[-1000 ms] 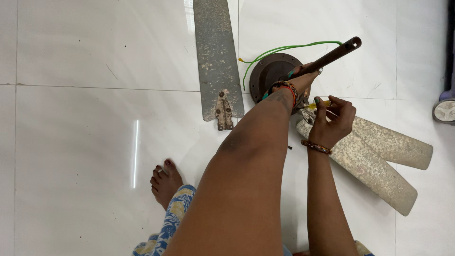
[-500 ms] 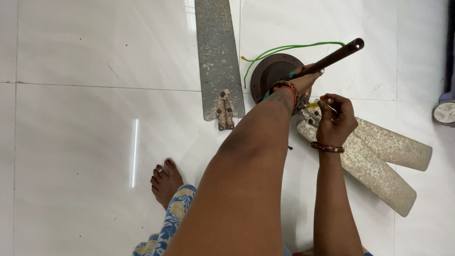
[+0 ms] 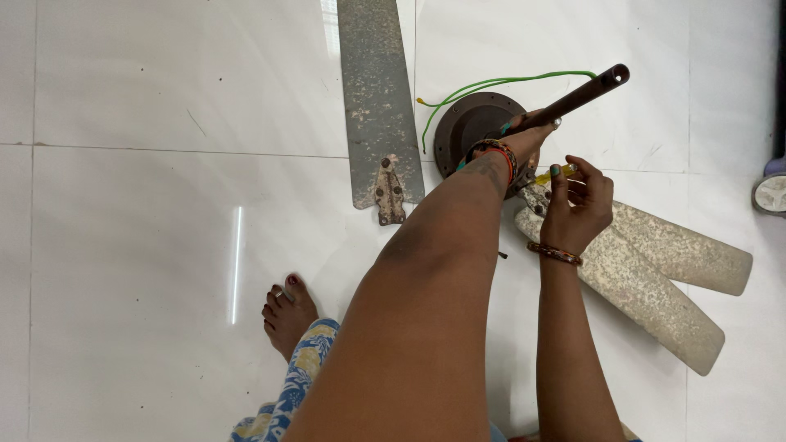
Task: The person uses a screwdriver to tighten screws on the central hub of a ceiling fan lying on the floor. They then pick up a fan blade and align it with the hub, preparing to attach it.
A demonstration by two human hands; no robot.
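A dark round ceiling-fan motor (image 3: 468,123) lies on the white tiled floor, its brown downrod (image 3: 585,92) slanting up to the right. My left hand (image 3: 528,135) grips the rod near its base, just above the motor. My right hand (image 3: 577,205) pinches a small yellow-handled tool (image 3: 550,173) against the rusty bracket where two pale, worn blades (image 3: 655,270) meet the motor. A green wire (image 3: 491,83) loops out of the motor.
A detached grey blade (image 3: 377,90) with its rusty bracket (image 3: 389,192) lies to the left of the motor. My bare foot (image 3: 286,315) rests on the tiles at lower left. A white round object (image 3: 771,192) sits at the right edge.
My right hand has shifted slightly at the blade bracket, its fingers turning around the yellow tool. My left hand keeps its hold on the rod.
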